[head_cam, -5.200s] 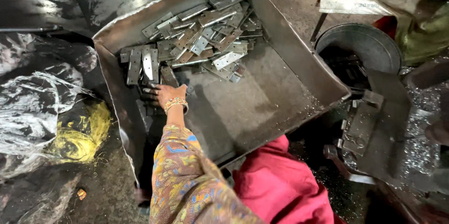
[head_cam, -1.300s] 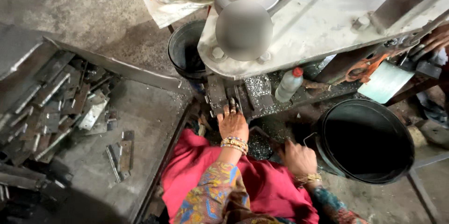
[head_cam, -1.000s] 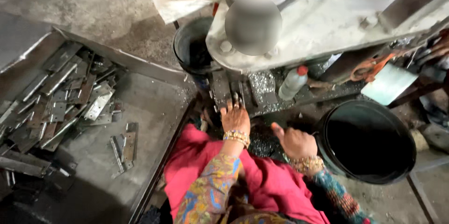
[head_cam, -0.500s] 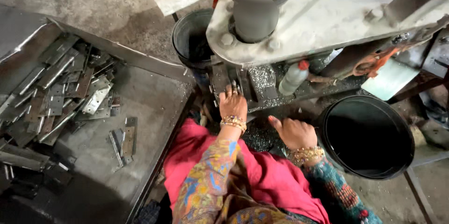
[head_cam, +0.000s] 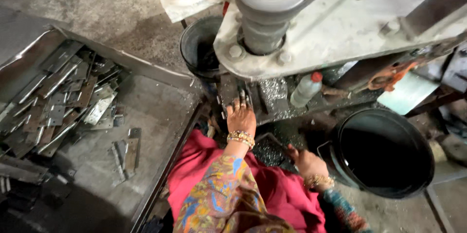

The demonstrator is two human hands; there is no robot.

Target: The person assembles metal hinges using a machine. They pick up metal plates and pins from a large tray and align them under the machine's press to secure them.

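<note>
Metal strips [head_cam: 232,98] sit on press bed under big grey machine [head_cam: 340,24], L hand [head_cam: 241,116] flat on them, fingers spread fwd, wrist bent up, bangles showing; palm-down press, no closed grip. R hand [head_cam: 307,162] lower, near black bucket [head_cam: 384,152], pinching thin dark rod [head_cam: 272,140]. Vs 0.5 s ago: L hand same spot, R hand dropped and shifted right. Tray [head_cam: 160,111] of loose plates [head_cam: 58,101] on left.
</note>
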